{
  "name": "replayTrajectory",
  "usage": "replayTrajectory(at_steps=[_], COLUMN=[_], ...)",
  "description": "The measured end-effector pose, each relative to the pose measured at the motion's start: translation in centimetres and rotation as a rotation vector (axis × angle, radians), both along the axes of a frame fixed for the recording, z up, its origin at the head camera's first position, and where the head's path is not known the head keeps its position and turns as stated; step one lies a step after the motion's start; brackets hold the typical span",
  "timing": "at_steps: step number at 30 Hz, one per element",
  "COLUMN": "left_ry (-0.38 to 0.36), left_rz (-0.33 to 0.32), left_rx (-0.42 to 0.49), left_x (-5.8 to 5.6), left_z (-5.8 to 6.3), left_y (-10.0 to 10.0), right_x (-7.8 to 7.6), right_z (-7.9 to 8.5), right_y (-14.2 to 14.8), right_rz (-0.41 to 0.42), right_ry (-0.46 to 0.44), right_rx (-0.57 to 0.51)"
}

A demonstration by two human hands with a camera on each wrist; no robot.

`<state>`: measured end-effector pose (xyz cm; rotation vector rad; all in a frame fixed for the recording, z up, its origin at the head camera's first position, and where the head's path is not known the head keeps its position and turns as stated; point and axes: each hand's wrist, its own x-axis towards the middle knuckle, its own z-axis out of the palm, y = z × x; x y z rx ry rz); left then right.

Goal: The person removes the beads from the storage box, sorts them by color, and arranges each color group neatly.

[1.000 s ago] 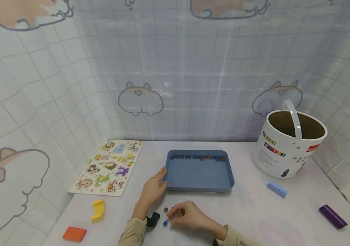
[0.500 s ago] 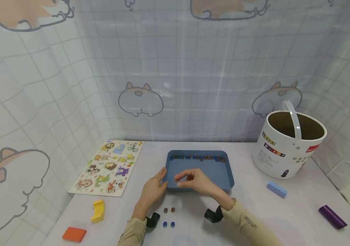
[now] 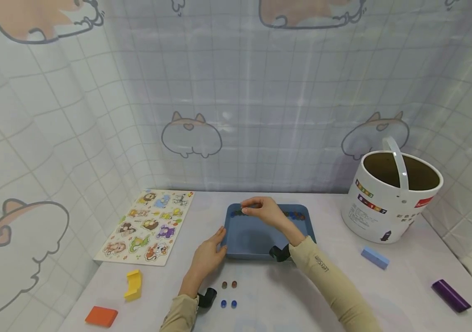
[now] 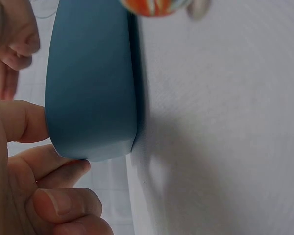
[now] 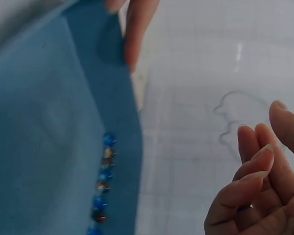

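A shallow blue tray (image 3: 256,240) lies on the table with a row of blue and amber-brown marbles (image 5: 102,186) along its far wall. My left hand (image 3: 207,256) grips its near left corner, thumb at the rim and fingers along the outer side, as the left wrist view (image 4: 49,181) shows. Over the far left of the tray is my right hand (image 3: 265,211), its fingers loosely bent, a gap between thumb and fingertips (image 5: 245,134) and nothing held. On the table in front stand two brownish marbles (image 3: 234,284) above two blue marbles (image 3: 233,304).
An animal picture board (image 3: 146,226) lies at the left, a yellow block (image 3: 133,286) and a red block (image 3: 101,317) nearer. At the right stand a white bucket (image 3: 379,212) with a handle, a light blue block (image 3: 374,258) and a purple block (image 3: 451,296).
My right hand has let go of a reddish-brown marble in the table group and moved up and away to the tray's far side. My left hand has stayed at the tray's corner.
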<state>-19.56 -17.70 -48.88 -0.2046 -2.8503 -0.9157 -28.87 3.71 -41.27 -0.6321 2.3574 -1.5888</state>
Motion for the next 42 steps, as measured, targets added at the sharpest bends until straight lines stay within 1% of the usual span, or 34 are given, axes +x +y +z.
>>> replayTrajectory(at_steps=[4, 9, 13, 17, 20, 23, 26, 30, 34, 36, 38, 42], left_ry=[-0.001, 0.001, 0.006, 0.011, 0.001, -0.004, 0.002, 0.002, -0.007, -0.004, 0.002, 0.010], left_rz=[0.003, 0.002, 0.004, 0.001, -0.003, -0.004, -0.006, -0.011, -0.022, -0.030, -0.033, -0.028], left_rx=[-0.002, 0.005, 0.007, 0.010, 0.013, 0.010, -0.003, 0.002, 0.010, 0.010, 0.006, 0.003], left_x=[0.0, 0.0, 0.0, 0.0, -0.1, -0.1, -0.1, 0.0, 0.2, 0.2, 0.2, 0.1], left_z=[0.1, 0.0, 0.0, 0.0, 0.0, 0.0, 0.0, 0.0, -0.1, -0.1, -0.1, 0.0], left_y=[-0.2, -0.3, -0.3, -0.4, -0.5, -0.5, -0.5, -0.4, -0.3, -0.2, -0.2, 0.0], right_x=[-1.5, -2.9, -3.8, -4.5, -4.7, -4.6, -4.5, -4.5, -4.5, -4.5, -4.5, -4.3], right_z=[-1.0, -2.4, -3.2, -4.1, -4.8, -5.4, -5.6, -5.8, -6.2, -6.3, -6.1, -5.9], right_y=[-1.1, -2.2, -3.2, -4.1, -4.5, -4.8, -5.2, -5.8, -6.4, -6.6, -6.8, -7.2], right_rz=[-0.028, -0.044, -0.070, -0.119, -0.154, -0.164, -0.171, -0.183, -0.176, -0.187, -0.212, -0.286], right_ry=[-0.019, -0.012, 0.001, 0.015, 0.004, -0.004, -0.014, -0.031, -0.008, 0.020, 0.038, 0.058], right_rx=[-0.019, -0.022, 0.032, 0.097, 0.125, 0.137, 0.138, 0.149, 0.214, 0.242, 0.249, 0.264])
